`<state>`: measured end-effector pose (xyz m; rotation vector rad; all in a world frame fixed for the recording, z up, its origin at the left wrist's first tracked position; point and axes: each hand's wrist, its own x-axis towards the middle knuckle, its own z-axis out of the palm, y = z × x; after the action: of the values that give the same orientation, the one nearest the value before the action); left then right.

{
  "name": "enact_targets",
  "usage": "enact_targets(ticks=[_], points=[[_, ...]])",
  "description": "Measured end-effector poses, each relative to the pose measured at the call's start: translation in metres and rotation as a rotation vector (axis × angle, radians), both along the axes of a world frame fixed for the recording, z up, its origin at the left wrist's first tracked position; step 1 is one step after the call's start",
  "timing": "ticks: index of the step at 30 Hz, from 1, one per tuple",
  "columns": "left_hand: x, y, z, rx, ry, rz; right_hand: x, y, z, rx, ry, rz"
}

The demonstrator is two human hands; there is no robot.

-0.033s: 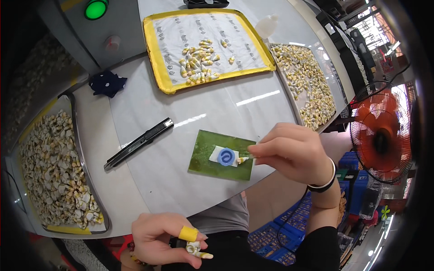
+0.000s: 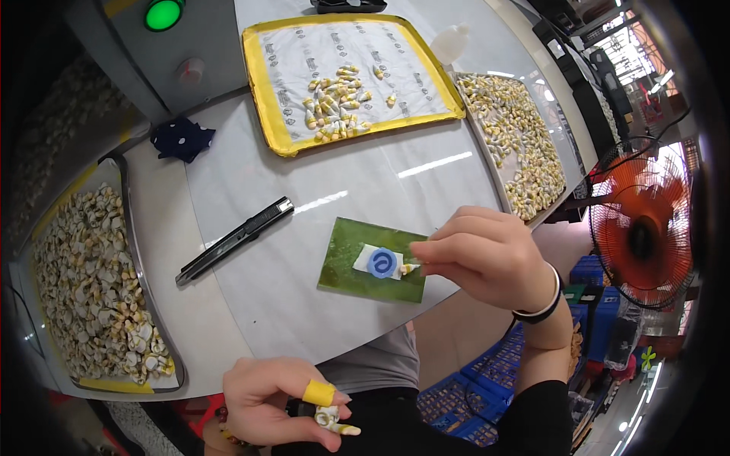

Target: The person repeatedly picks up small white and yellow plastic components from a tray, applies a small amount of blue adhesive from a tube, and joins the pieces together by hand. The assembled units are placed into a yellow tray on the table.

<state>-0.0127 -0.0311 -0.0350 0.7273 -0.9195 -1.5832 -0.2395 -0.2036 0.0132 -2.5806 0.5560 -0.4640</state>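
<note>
Head view, one: fisheye, left of a pair, head-worn by that person (image 2: 380, 363) there, facing steeply down; table (image 2: 266, 304) close beneath; left hand (image 2: 266, 403) low, right hand (image 2: 487, 254) right of centre; fan (image 2: 642, 228) farther off, right rim.

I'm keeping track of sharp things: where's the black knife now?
In the head view, the knife lies on the table, left of the green board, below the top tray.

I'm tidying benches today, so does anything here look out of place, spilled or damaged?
Nothing looks plainly spilled or damaged. Mildly odd: the dark dotted cloth lies crumpled beside the grey panel, and two small pieces sit apart from the cluster on the yellow-edged tray.
</note>
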Motion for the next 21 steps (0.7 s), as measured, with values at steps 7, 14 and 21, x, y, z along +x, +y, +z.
enact_targets(ticks=[7, 14, 21], points=[[0.001, 0.004, -0.003, -0.027, 0.022, 0.012, 0.011, 0.0, -0.01, 0.039, 0.031, 0.053], [0.004, 0.004, -0.006, -0.039, 0.014, 0.009, 0.015, -0.003, -0.004, 0.079, 0.068, 0.096], [0.006, 0.006, -0.007, -0.036, 0.028, 0.04, 0.014, 0.001, -0.003, 0.184, 0.024, 0.051]])
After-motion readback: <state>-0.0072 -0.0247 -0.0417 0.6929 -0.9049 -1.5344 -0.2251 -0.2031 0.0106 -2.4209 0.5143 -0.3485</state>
